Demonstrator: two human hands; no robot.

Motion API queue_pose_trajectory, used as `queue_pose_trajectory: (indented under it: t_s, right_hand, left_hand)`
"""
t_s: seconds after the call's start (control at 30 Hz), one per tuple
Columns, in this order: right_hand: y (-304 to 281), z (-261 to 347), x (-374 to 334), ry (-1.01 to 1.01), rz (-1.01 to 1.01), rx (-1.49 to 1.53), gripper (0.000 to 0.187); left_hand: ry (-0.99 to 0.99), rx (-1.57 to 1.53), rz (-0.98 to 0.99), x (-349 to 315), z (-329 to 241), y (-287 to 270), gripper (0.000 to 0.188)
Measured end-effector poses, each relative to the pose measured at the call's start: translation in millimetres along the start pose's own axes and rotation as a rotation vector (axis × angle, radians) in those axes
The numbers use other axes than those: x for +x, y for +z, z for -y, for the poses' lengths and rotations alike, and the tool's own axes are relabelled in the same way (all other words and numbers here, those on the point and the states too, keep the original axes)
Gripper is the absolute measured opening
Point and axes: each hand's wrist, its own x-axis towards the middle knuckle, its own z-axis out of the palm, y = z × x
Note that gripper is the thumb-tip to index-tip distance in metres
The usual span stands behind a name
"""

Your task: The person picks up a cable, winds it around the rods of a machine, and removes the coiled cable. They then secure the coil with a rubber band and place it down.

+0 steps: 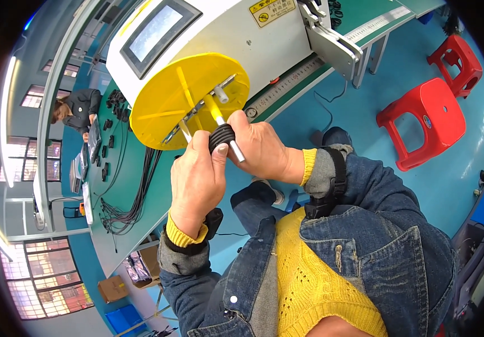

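The left grip (197, 177) is closing on a black cable coil (221, 136), with the thumb pressing against its near side and the fingers bending behind. The right grip (261, 149) is curling in from the other side, also closing on the coil, so the two are almost meeting. The coil is sitting between them, wrapping in tight turns around a silver rod (238, 153), whose bare end is poking out below. Above the coil, a yellow sleeve (212, 106) is covering the rod near a large yellow disc (157, 101). A slotted metal bar is running across the disc's face. Behind it, a white machine (228, 42) is standing with a framed screen (155, 35) facing outward, and a ruled strip (287, 84) is stretching along its foot. To the left, loose black cables (132, 205) are trailing over the green worktop (135, 163). Farther along, another person (79, 109) in dark clothing is leaning over that surface, reaching toward flat packets. On the right, two red stools (427, 121) are standing on the blue floor (360, 106), one behind the other.
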Motion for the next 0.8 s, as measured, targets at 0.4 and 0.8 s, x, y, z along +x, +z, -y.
queue_pose_trajectory:
  t_s: [0.4, 0.8]
  right_hand:
    - [-25.9, 24.1, -55.4, -0.048, 0.142, 0.096, 0.026]
    - [-0.6, -26.1, -79.1, 0.011, 0.419, 0.184, 0.020]
  left_hand:
    - [0.015, 0.044, -0.131, -50.9, -34.8, 22.5, 0.022]
    - [-0.485, -1.504, 0.278, -69.5, 6.5, 87.9, 0.029]
